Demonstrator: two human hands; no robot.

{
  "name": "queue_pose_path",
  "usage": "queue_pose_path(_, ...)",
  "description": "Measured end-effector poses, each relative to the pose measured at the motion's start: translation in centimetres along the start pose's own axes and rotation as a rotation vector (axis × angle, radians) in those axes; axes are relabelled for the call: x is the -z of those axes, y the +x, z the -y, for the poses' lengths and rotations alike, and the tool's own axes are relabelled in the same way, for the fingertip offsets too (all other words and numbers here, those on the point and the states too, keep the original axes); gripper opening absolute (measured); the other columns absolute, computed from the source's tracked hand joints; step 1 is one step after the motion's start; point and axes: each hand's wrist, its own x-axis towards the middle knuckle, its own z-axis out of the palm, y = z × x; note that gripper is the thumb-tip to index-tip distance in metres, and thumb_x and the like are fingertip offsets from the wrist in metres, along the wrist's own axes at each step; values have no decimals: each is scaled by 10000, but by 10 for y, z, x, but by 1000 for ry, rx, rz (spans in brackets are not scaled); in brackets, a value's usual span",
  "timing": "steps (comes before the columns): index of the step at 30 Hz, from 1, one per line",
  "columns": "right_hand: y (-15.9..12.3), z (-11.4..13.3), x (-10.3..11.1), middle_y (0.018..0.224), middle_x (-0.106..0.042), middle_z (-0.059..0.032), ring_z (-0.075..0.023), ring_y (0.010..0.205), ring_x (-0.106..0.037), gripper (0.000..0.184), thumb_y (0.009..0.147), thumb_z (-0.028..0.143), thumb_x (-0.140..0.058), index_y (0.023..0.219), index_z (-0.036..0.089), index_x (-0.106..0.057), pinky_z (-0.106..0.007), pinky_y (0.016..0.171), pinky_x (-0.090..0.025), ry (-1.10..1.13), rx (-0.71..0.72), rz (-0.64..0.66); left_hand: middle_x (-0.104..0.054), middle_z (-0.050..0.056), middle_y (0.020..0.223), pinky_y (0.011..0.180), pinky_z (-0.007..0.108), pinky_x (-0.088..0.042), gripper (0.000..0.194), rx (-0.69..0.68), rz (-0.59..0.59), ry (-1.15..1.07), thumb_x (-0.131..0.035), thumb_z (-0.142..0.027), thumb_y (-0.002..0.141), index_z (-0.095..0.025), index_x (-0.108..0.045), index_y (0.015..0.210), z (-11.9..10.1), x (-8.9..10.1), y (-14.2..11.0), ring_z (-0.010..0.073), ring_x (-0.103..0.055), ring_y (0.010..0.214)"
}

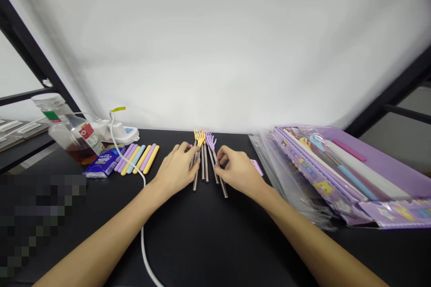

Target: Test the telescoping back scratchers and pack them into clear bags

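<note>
- Black tabletop (208, 237), pale wall (215, 54) behind.
- Left hand (180, 166): fingers bent, against the left side of the metal rods (206, 163); can't tell if gripping.
- Right hand (237, 168): thumb and fingers curled at the rightmost rod; can't tell if closed on it.
- Rods fanned between both hands, yellow tip (200, 137) and purple tip (211, 140) hand-shaped, toward wall.
- Pink card (256, 167) just beyond right hand.
- Left: row of pastel sticks (137, 159), white cable (144, 246) crossing them and passing under the left forearm.
- Farther left: blue packet (103, 163), bottle (74, 132), power strip (129, 134).
- Right: clear bags (279, 175), purple box (305, 166).
- Packet, bottle label, box lettering: can't read reliably.
</note>
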Motion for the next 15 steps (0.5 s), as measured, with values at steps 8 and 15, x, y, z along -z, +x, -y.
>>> queue_pose_path(8,4,-7,6,776,-632,-22,-142,624,-541,68,792,167,-541,801,208,-595,-268,618,-363,-100,29,21,-565,119,1219,784,391,-547,318,13,8,12,-447,-232,954,-226,-683,1166,1,0,0,288,-573,1068)
queue_pose_path(15,20,-1,3,807,-650,-31,-154,691,-582,96,813,204,-565,797,200,-659,-276,677,-395,-138,55,-58,-562,95,1168,933,392,-526,298,55,-44,-133,-487,-268,951,-221,-668,1184,8,-8,5,252,-612,1067)
